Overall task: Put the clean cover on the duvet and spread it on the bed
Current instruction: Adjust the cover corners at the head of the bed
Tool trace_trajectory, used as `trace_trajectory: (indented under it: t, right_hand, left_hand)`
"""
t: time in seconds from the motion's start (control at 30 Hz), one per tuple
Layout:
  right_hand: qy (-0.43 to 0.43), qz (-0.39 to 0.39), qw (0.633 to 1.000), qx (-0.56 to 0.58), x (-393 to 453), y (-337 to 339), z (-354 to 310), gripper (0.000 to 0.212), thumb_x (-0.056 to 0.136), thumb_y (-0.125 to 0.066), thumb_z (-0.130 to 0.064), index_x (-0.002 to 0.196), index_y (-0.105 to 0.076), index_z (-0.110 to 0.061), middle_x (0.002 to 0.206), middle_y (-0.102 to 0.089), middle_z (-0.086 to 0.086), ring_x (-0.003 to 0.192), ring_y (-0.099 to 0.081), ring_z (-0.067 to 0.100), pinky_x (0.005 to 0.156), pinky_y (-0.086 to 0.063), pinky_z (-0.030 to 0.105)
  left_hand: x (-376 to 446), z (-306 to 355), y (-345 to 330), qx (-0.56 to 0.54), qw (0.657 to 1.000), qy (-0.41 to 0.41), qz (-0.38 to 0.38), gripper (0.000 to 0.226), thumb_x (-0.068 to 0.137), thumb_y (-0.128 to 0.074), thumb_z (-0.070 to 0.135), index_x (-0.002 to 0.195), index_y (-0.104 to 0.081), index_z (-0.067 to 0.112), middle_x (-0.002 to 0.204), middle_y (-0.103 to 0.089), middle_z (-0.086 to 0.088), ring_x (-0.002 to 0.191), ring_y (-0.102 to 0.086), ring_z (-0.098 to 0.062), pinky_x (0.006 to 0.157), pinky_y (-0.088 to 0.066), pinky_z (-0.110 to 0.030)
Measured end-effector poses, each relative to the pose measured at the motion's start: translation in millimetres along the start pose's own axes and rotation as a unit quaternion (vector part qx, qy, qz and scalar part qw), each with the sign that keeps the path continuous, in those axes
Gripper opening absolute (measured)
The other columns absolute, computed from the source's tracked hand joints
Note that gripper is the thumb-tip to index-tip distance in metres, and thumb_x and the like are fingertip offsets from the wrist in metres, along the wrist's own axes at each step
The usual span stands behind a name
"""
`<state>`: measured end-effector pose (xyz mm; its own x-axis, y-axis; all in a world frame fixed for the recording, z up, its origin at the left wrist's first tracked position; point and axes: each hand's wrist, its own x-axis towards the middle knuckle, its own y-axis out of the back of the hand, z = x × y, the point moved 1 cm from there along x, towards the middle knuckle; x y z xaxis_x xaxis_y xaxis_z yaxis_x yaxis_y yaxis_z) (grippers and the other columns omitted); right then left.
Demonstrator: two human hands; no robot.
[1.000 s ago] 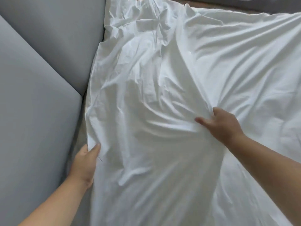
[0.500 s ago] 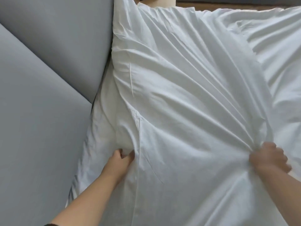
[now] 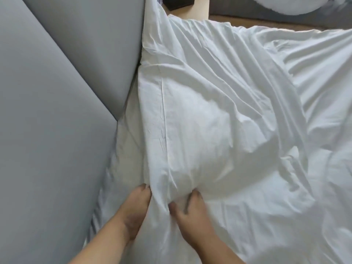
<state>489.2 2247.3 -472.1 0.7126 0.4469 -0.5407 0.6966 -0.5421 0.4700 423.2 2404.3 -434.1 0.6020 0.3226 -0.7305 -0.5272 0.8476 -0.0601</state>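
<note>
A white duvet in its white cover [image 3: 219,121] lies rumpled over the bed, bulging in the middle, with a sewn hem running down its left side. My left hand [image 3: 136,208] grips the cover's left edge at the bottom of that hem, fingers tucked under the cloth. My right hand [image 3: 190,210] sits close beside it, fingers and thumb curled into a bunched fold of the same cover. The two hands are a hand's width apart. The duvet inside is hidden by the cover.
A grey padded headboard [image 3: 57,111] in angled panels fills the left side, tight against the bedding. At the top stand a pale bedside table [image 3: 198,10] with a dark object [image 3: 179,1] on it, brown floor and more white bedding [image 3: 285,4].
My right hand has let go of the cover far to the right and moved left beside my left hand. The cover has slackened and now bulges in the middle.
</note>
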Motion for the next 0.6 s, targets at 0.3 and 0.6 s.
trace_trajectory:
  t: [0.3, 0.6]
  right_hand:
    - [-0.01, -0.076, 0.957, -0.279, -41.0, -12.0, 23.3, 0.086, 0.089, -0.048, -0.065, 0.161, -0.014, -0.033, 0.17, -0.007, 0.0, 0.155, -0.009, 0.015, 0.124, -0.004, 0.037]
    - [-0.036, -0.088, 0.951, -0.294, 15.1, 14.6, 39.4, 0.052, 0.098, -0.047, -0.049, 0.147, -0.042, -0.032, 0.146, -0.051, -0.004, 0.133, -0.049, 0.018, 0.109, -0.038, 0.035]
  left_hand:
    - [-27.0, -30.0, 54.4, 0.075, 0.987, 0.107, 0.092, 0.026, 0.101, -0.054, 0.018, 0.111, -0.067, -0.003, 0.104, -0.073, -0.018, 0.098, -0.069, -0.029, 0.084, -0.05, -0.027]
    - [73.1, -37.0, 72.1, 0.337, 0.914, 0.043, 0.22, 0.028, 0.089, -0.054, 0.028, 0.113, -0.058, 0.015, 0.122, -0.063, -0.015, 0.107, -0.056, -0.033, 0.086, -0.043, -0.037]
